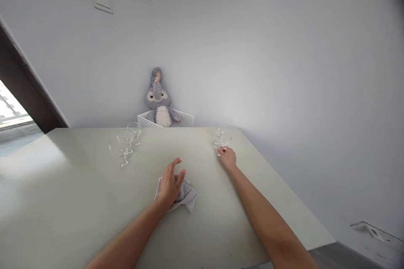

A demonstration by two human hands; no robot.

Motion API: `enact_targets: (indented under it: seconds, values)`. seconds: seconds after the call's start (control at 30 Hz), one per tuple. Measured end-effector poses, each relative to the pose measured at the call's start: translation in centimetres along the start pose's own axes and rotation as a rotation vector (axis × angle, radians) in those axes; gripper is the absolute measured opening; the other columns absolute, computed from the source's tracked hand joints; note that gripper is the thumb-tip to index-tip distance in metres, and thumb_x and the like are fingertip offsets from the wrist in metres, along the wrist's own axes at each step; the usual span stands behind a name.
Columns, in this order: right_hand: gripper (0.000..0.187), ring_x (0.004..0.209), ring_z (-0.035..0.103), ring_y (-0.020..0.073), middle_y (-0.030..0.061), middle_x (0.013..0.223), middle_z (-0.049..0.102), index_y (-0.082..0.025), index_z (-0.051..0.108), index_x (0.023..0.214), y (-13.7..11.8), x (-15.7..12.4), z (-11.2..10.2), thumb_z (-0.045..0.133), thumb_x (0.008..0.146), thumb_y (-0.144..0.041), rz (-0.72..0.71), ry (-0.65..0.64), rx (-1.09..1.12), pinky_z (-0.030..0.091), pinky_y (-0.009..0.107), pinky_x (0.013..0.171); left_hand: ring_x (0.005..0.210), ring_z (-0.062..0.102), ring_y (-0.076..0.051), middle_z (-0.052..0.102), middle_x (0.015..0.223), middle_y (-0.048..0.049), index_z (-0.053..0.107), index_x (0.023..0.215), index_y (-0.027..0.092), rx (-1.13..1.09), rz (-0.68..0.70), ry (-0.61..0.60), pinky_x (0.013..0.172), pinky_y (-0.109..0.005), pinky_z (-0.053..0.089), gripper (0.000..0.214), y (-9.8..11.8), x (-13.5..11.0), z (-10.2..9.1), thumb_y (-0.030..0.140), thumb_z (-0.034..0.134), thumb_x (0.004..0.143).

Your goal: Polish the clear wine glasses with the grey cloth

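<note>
My right hand [228, 158] is reached out to the right side of the table, its fingers closed on the lower part of a clear stemmed glass [225, 138]. Right behind that one stands another clear glass [220, 131]. Over a crumpled grey cloth [188, 195] in the middle of the table is my left hand [170, 183], fingers stretched out and apart; whether it touches the cloth I cannot tell. Several clear stemmed glasses [125, 163] stand upright in a group on the left, their outlines overlapping.
A pale, glossy table [94, 218] fills the foreground, its right edge running beside the wall. Behind its far edge a grey plush rabbit [158, 103] sits in a white perforated basket [187, 120]. A wall switch [102, 0] is at the upper left.
</note>
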State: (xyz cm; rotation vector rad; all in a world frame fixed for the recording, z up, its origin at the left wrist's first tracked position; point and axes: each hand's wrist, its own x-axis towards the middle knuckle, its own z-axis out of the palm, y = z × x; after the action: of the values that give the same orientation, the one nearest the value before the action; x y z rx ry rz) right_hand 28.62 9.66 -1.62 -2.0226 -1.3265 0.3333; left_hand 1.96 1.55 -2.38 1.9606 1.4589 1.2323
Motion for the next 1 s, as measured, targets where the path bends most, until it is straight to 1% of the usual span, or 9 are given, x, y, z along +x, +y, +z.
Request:
enact_targets:
  seconds: [0.2,0.4,0.53,0.6,0.7,0.8,0.87,0.93,1.0]
  values:
    - [0.025,0.071,0.060,0.0209,0.0084,0.075,0.067,-0.018,0.065,0.079,1.0,2.0,0.4,0.049,0.074,-0.036,0.051,0.016,-0.005,0.038,0.026,0.056,0.102,0.053,-0.020,0.055,0.116,-0.0069,0.041,0.120,0.027,-0.057,0.008,0.009,0.069,-0.032,0.047,0.036,0.2,0.0,-0.2,0.035,0.042,0.085]
    - [0.025,0.075,0.059,0.0220,0.0090,0.079,0.066,-0.016,0.064,0.082,1.5,2.8,0.8,0.048,0.073,-0.034,0.060,0.025,0.006,0.037,0.027,0.060,0.105,0.051,-0.021,0.054,0.116,-0.0069,0.041,0.118,0.025,-0.056,-0.011,-0.003,0.069,-0.032,0.047,0.035,0.2,0.0,-0.2,0.037,0.040,0.086]
    - [0.024,0.075,0.058,0.0204,0.0080,0.080,0.065,-0.015,0.064,0.085,1.9,2.3,0.4,0.049,0.071,-0.029,0.035,0.009,0.038,0.038,0.027,0.063,0.104,0.051,-0.021,0.055,0.113,-0.0069,0.044,0.114,0.024,-0.068,0.010,0.062,0.082,-0.038,0.043,0.031,0.3,-0.1,-0.3,0.035,0.040,0.086]
    - [0.029,0.076,0.058,0.0193,0.0072,0.081,0.065,-0.015,0.063,0.093,2.2,1.7,-0.1,0.050,0.070,-0.027,0.012,-0.004,0.068,0.039,0.026,0.065,0.105,0.050,-0.020,0.055,0.112,-0.0066,0.046,0.111,0.023,-0.103,0.015,0.118,0.088,-0.039,0.039,0.029,0.6,0.1,-0.6,0.035,0.041,0.086]
    - [0.039,0.077,0.058,0.0182,0.0071,0.085,0.064,-0.013,0.057,0.106,2.5,0.4,-1.0,0.049,0.070,-0.027,-0.010,-0.009,0.121,0.040,0.027,0.069,0.103,0.050,-0.018,0.056,0.109,-0.0062,0.050,0.106,0.022,-0.239,0.010,0.260,0.090,-0.036,0.037,0.025,1.3,0.9,-1.7,0.033,0.043,0.085]
    - [0.038,0.075,0.057,0.0184,0.0081,0.087,0.063,-0.012,0.055,0.105,2.2,-1.6,-1.6,0.045,0.072,-0.027,-0.015,-0.001,0.157,0.041,0.028,0.067,0.088,0.053,-0.013,0.057,0.092,-0.0021,0.050,0.102,0.022,-0.475,-0.089,0.542,0.083,-0.029,0.040,0.022,1.9,2.4,-3.9,0.030,0.047,0.081]
    - [0.031,0.072,0.057,0.0173,0.0060,0.084,0.062,-0.014,0.057,0.098,1.1,-3.7,-1.7,0.045,0.073,-0.028,-0.042,-0.018,0.182,0.042,0.028,0.067,0.071,0.051,-0.008,0.051,0.076,0.0032,0.049,0.101,0.023,-0.692,-0.248,0.752,0.075,-0.024,0.041,0.022,1.8,3.4,-5.6,0.024,0.049,0.079]
    - [0.023,0.069,0.056,0.0155,0.0030,0.079,0.062,-0.017,0.059,0.090,-1.0,-6.7,-1.8,0.046,0.075,-0.028,-0.165,-0.093,0.222,0.042,0.027,0.066,0.059,0.046,-0.004,0.044,0.069,0.0060,0.048,0.097,0.024,-0.921,-0.485,0.910,0.067,-0.019,0.041,0.020,1.1,3.9,-7.4,0.021,0.049,0.077]
    - [0.021,0.068,0.055,0.0149,0.0036,0.079,0.062,-0.018,0.059,0.089,-3.7,-10.2,-1.8,0.045,0.080,-0.030,-0.479,-0.247,0.259,0.043,0.027,0.065,0.053,0.042,-0.003,0.041,0.070,0.0065,0.046,0.096,0.025,-1.091,-0.720,0.987,0.062,-0.017,0.041,0.018,0.1,3.8,-8.9,0.023,0.047,0.079]
